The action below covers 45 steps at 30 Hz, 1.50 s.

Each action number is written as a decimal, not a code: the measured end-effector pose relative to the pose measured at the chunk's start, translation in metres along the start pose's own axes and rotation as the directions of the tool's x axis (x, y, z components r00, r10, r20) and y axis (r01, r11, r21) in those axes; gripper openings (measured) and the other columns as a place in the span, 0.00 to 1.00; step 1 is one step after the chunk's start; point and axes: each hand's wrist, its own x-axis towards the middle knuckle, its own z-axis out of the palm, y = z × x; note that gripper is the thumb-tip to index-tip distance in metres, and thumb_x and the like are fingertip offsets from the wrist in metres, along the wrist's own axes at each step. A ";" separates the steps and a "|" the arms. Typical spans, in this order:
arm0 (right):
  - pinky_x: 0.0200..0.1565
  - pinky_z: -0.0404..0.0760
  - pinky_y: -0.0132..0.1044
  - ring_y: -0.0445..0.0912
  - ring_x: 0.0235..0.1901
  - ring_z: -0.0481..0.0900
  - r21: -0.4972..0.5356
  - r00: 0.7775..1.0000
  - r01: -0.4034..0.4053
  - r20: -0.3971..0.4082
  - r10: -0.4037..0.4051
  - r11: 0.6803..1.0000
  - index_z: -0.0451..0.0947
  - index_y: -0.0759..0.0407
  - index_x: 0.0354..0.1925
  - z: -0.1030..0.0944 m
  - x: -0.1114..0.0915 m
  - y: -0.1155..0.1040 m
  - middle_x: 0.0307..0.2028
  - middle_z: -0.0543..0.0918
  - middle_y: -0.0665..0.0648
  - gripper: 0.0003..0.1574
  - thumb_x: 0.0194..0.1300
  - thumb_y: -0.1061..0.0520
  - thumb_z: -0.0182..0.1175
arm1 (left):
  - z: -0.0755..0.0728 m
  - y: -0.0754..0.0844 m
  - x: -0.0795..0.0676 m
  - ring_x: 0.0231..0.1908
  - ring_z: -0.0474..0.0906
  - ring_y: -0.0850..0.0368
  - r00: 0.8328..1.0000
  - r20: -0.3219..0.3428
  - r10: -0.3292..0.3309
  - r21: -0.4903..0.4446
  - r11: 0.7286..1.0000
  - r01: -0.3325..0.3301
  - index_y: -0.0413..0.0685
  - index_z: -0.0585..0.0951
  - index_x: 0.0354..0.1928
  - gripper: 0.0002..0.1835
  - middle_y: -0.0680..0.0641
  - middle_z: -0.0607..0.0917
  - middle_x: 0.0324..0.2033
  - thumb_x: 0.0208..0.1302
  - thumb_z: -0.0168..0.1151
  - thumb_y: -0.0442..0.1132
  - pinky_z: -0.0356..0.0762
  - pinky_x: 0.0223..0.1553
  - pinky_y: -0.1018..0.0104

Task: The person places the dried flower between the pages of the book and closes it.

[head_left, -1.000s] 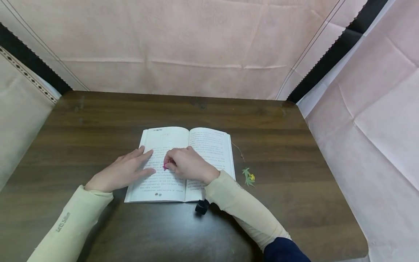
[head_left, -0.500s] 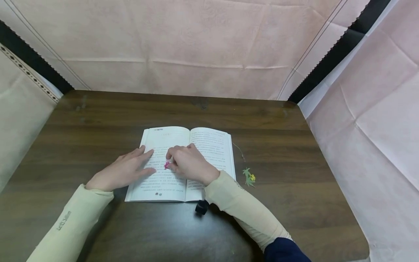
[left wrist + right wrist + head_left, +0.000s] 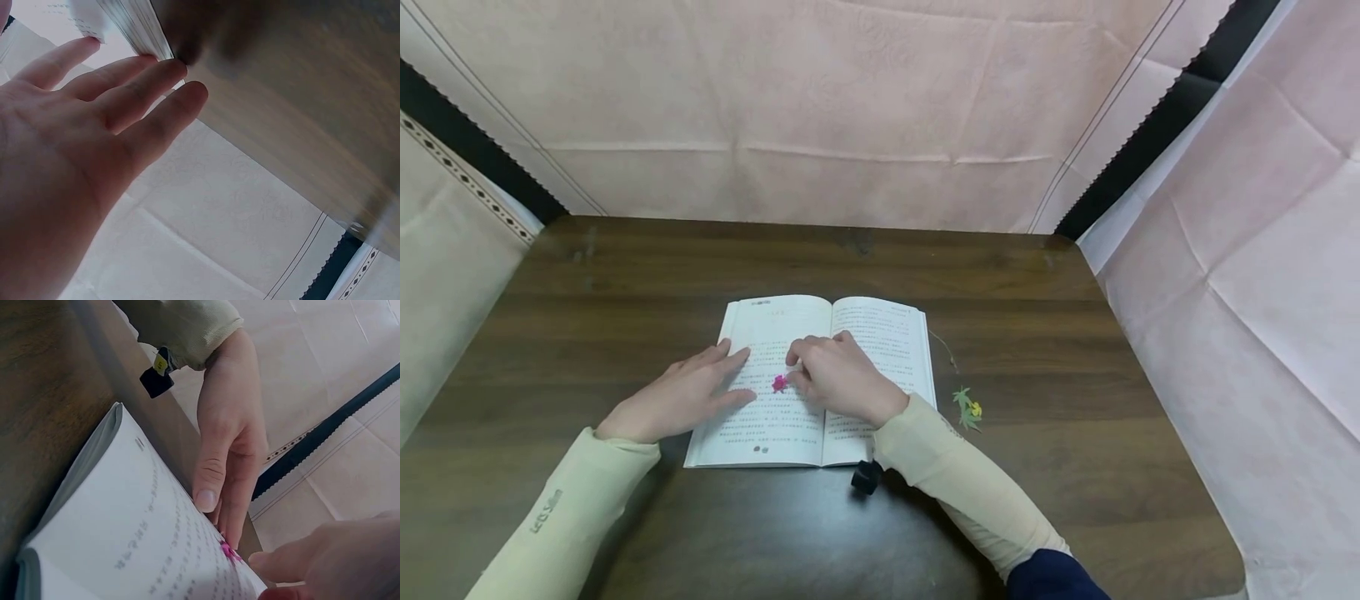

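Note:
An open book lies on the wooden table, printed text on both pages. My left hand rests on the left page near its outer edge, fingers spread; in the left wrist view the left hand has its fingertips along the book's edge. On the left page lies a small pink flower, close to the fingertips of my right hand. The right hand's thumb and bent index finger stand apart, with nothing held between them. In the right wrist view, the pink flower is beside the right hand.
Right of the book, a yellow flower with green leaves lies on the table, and a thin stem trails by the book's edge. A small black block sits at the right wrist. Pale cloth hangs around the table.
The right index finger has lifted away from the thumb, and the hand has drawn slightly right. The pink flower, earlier partly covered by the fingers, now lies uncovered. The left hand stays still.

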 end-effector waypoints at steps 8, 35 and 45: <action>0.52 0.66 0.44 0.37 0.32 0.74 0.054 0.995 -0.082 -0.044 0.084 0.995 0.81 0.53 0.48 -0.018 -0.016 0.018 0.32 0.80 0.43 0.13 0.68 0.50 0.61 | 0.001 0.003 -0.001 0.70 0.50 0.31 1.000 0.001 -0.028 -0.015 0.999 0.028 0.41 0.60 0.73 0.46 0.31 0.55 0.72 0.63 0.57 0.64 0.51 0.62 0.28; 0.36 0.81 0.41 0.49 0.33 0.76 0.239 0.856 -0.445 -0.171 0.488 0.863 0.77 0.59 0.53 -0.065 -0.161 0.146 0.38 0.80 0.55 0.14 0.70 0.57 0.57 | 0.007 0.056 0.003 0.72 0.47 0.36 0.976 -0.116 0.184 0.068 0.982 -0.177 0.39 0.62 0.72 0.42 0.34 0.56 0.72 0.64 0.61 0.58 0.49 0.68 0.38; 0.41 0.79 0.45 0.48 0.33 0.77 0.206 0.878 -0.423 -0.148 0.456 0.882 0.77 0.62 0.51 -0.053 -0.157 0.155 0.36 0.81 0.54 0.15 0.69 0.57 0.59 | 0.035 0.115 -0.006 0.73 0.50 0.42 0.904 -0.055 0.425 0.091 0.903 -0.419 0.43 0.64 0.71 0.41 0.40 0.57 0.73 0.65 0.58 0.60 0.53 0.67 0.39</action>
